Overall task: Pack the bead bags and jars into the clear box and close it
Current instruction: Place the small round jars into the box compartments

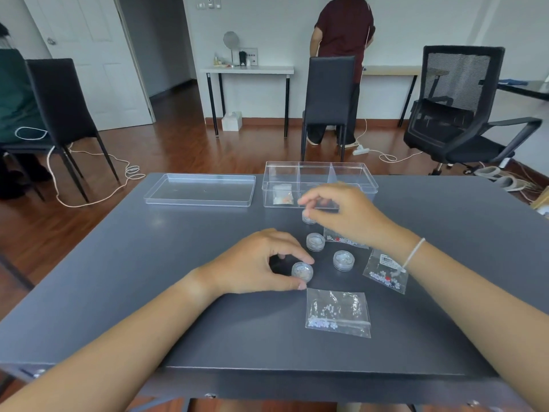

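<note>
The clear box (319, 173) stands open at the table's far side, divided into compartments, with one small bead bag (282, 195) in its left compartment. Its lid (200, 190) lies flat to the left. My left hand (258, 263) pinches a small round jar (302, 271) on the table. My right hand (341, 212) has its fingertips on another jar (308, 218) just in front of the box. Two more jars (315, 241) (343, 260) stand between my hands. Three bead bags lie on the table: one under my right wrist (344, 240), one to the right (384, 273), one nearest me (338, 313).
The dark grey table (148, 278) ends close to me at its front edge. Beyond it are black chairs (329, 96), an office chair (457, 114), cables on the wooden floor and a person standing with their back turned at a far desk.
</note>
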